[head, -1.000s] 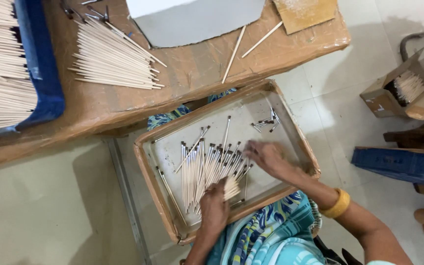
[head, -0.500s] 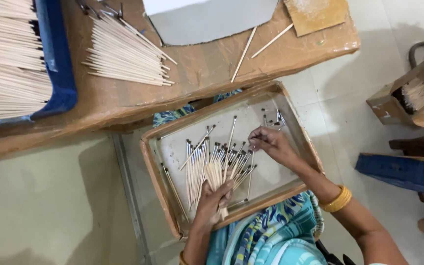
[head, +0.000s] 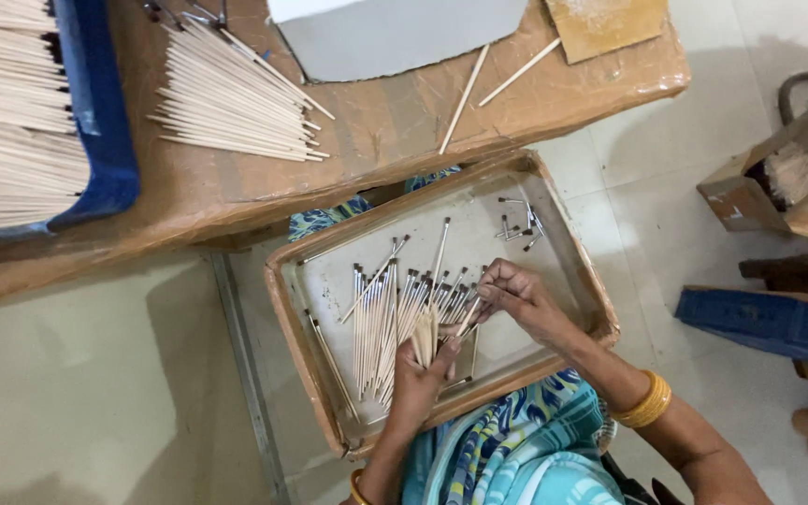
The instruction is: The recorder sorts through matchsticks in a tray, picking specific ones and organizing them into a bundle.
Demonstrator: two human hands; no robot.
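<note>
A shallow tape-wrapped cardboard tray (head: 572, 262) rests on my lap, holding several thin pale sticks with dark tips (head: 376, 313). My left hand (head: 420, 383) grips a small bundle of these sticks (head: 425, 335), tips pointing away from me. My right hand (head: 521, 299) pinches one stick beside that bundle, fingers closed on it. A few short dark-tipped pieces (head: 519, 224) lie loose in the tray's far right corner.
A brown table (head: 395, 131) ahead carries a fan of bare sticks (head: 226, 93), a blue bin of sticks (head: 21, 112), a grey sheet (head: 395, 37) and two loose sticks (head: 465, 98). An open cardboard box (head: 783, 178) and a blue crate (head: 778, 323) stand on the floor at right.
My right hand has drawn back from the tray's far side toward the left hand, now pinching a stick. My left hand has lifted a bundle off the pile.
</note>
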